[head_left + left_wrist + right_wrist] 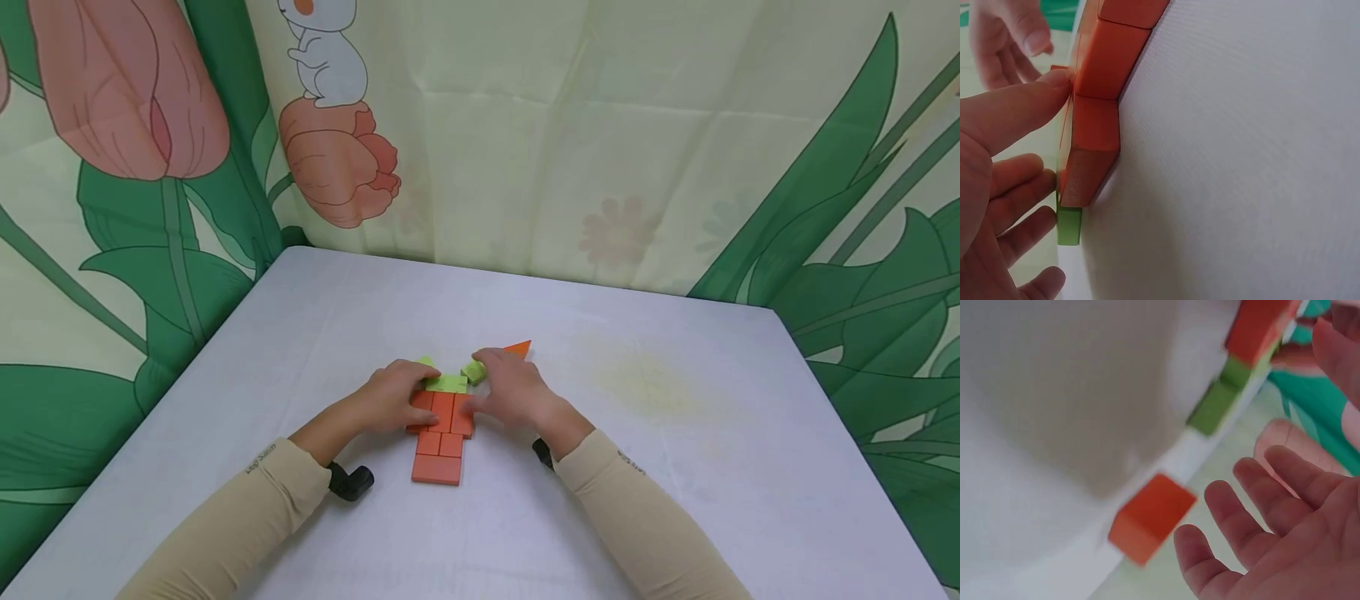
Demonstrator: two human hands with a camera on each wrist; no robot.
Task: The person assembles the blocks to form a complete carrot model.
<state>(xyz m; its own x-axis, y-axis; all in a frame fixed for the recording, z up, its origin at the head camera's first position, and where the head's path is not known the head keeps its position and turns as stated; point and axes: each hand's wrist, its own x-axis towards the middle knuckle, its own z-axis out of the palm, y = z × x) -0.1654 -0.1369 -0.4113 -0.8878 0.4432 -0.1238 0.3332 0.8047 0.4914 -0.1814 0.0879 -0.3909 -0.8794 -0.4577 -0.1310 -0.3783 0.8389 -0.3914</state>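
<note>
Orange blocks lie flat and close together in a column on the table. At their far end lies a light green block, with another green piece tilted at its right. My left hand rests at the left side, its thumb touching an orange block and its fingers by a green block. On the other side my right hand has spread fingers and holds nothing visible. Beyond it an orange pointed block is partly hidden by the fingers.
A white cloth covers the table. Behind it hangs a printed curtain with tulips, leaves and a white animal. Black wrist devices stick out below both forearms.
</note>
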